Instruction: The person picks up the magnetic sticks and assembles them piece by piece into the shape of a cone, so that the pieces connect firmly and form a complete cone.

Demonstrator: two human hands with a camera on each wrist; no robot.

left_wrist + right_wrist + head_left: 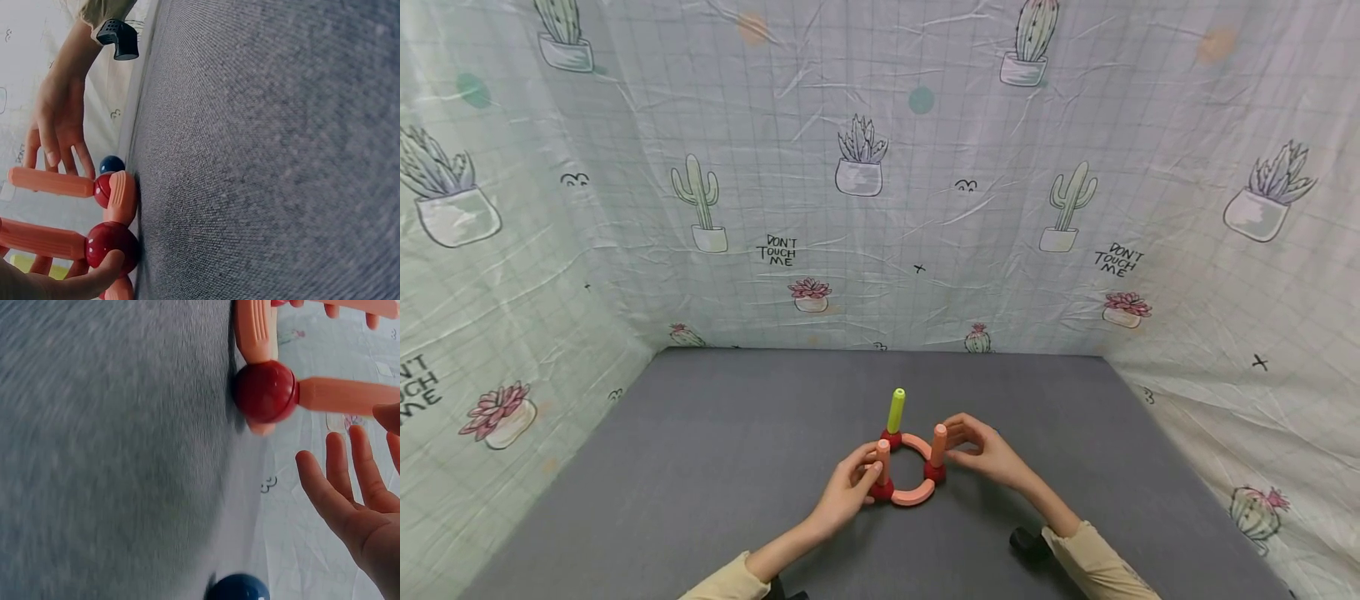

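Note:
Orange curved pieces [913, 497] and red balls [935, 472] form a ring lying on the grey surface. Three sticks rise from the balls: a yellow-green stick [896, 412] at the back, an orange stick at the left [883, 458] and another orange stick at the right [938, 446]. My left hand [841, 497] grips the left upright, its thumb on the red ball [109, 245] at the base and its fingers behind the stick. Beside the right stick, my right hand [991, 455] has its fingers loosely spread, with the thumb overlapping the stick's end in the right wrist view.
A blue ball [239, 589] sits on the grey tabletop [737, 442] in both wrist views. Cactus-printed cloth [917, 208] rises behind the table and along both sides. A black wrist camera [1028, 543] is near the right sleeve [1093, 558].

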